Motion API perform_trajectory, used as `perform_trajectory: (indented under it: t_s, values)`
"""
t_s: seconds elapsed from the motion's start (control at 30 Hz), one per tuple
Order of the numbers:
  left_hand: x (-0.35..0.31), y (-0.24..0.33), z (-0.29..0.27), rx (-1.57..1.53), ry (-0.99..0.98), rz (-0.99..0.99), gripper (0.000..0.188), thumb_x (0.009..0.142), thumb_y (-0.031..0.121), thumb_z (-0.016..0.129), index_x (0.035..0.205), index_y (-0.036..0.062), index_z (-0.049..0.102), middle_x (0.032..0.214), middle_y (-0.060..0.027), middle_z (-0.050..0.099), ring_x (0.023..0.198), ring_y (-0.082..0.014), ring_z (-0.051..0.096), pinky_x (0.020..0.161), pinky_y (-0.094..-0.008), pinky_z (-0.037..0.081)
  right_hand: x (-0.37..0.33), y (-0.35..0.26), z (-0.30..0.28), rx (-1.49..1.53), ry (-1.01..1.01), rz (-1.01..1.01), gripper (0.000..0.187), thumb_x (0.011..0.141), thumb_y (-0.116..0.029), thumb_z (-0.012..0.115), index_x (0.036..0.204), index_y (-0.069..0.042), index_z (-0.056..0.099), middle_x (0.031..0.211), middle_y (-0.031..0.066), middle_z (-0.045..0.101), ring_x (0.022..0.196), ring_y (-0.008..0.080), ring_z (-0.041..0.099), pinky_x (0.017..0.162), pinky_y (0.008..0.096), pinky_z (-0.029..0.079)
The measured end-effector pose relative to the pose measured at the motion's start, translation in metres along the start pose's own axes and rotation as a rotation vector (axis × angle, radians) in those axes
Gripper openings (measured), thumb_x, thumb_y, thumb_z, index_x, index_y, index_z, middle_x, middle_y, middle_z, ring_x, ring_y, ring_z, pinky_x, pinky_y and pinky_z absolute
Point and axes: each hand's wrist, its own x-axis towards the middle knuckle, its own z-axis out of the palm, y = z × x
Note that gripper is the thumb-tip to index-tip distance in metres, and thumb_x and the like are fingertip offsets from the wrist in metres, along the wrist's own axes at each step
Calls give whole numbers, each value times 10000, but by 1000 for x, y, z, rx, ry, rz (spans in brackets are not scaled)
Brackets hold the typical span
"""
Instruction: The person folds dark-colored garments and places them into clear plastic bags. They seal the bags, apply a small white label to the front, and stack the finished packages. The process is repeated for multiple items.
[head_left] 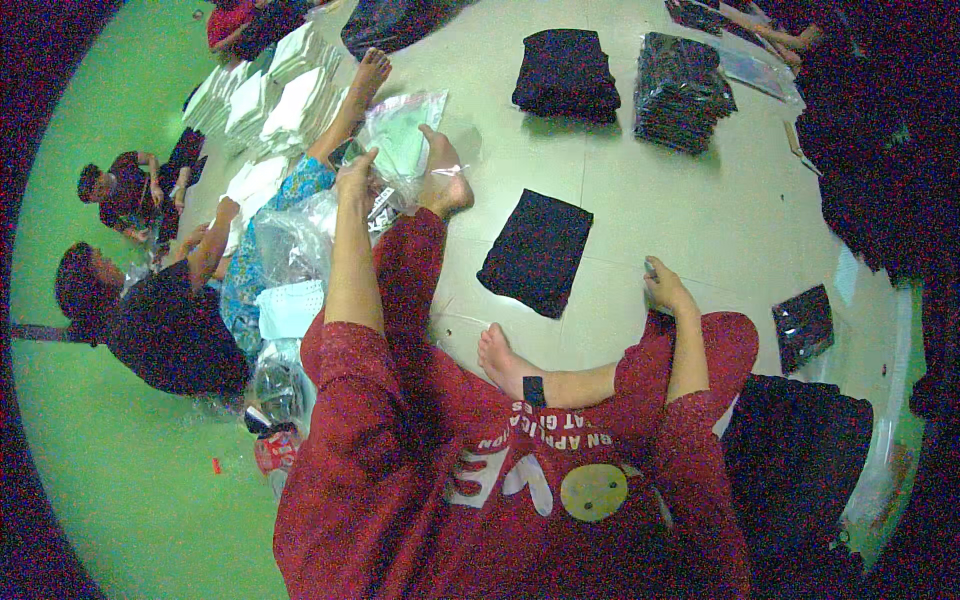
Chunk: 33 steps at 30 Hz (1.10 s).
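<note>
Seated on the floor (640,230), left hand on a clear plastic bag, right hand resting at the knee.

The pale floor is the biggest open stretch: bare room lies around the folded black cloth (537,250), which sits flat and apart from everything, its near corner close to the bare foot (500,362). Farther off, well clear of it, a stack of folded black cloth (566,72) stands just beside a stack of bagged black cloth (682,90). At the left edge of the open room, a heap of clear bags (290,245) crowds the outstretched leg. The left hand (357,178) has its fingers closed on the edge of the plastic bag (405,140) (a second hand (441,172) grips its other side). The right hand (668,290) lies beside the knee, fingers curled; whether they hold anything I cannot tell.
</note>
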Motion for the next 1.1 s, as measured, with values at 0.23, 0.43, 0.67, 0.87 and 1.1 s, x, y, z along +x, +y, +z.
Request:
perform_trajectory:
  t_s: [0.23,0.43,0.67,0.87,1.1]
  values:
    - [-73,-32,-51,-690,61,-191,143,758,84,616,871,47,536,726,-31,562,594,-153,527,567,-258,456,-7,-20,-9,16,-50,24,492,821,-148,517,1281,-103,348,1054,220,569,973,327,562,843,373,434]
    - [-188,-93,1,-266,-128,-173,158,801,84,543,955,54,523,914,-77,551,835,-208,543,704,-356,486,-15,-26,-23,148,-14,-39,507,826,-112,508,1300,-106,329,1035,178,578,927,278,574,826,353,438]
    - [-281,-114,117,49,-541,2,184,767,96,645,866,34,503,754,-52,557,655,-154,588,562,-262,507,-76,-80,-54,748,11,-340,491,848,-66,470,1314,-87,316,1110,100,533,994,178,501,889,317,383]
    - [-293,-101,162,357,-498,409,178,765,135,647,864,37,537,696,-48,577,594,-117,553,520,-235,446,-123,-145,-19,493,95,-504,505,828,-72,505,1305,-93,340,1239,121,443,1056,225,485,885,321,407]
    - [-298,-83,150,-40,-638,-108,228,775,147,643,934,36,525,766,-17,584,636,-82,544,503,-204,438,-128,-160,-44,494,-87,-548,531,802,-58,529,1299,-129,355,1137,113,493,943,198,524,794,315,448]
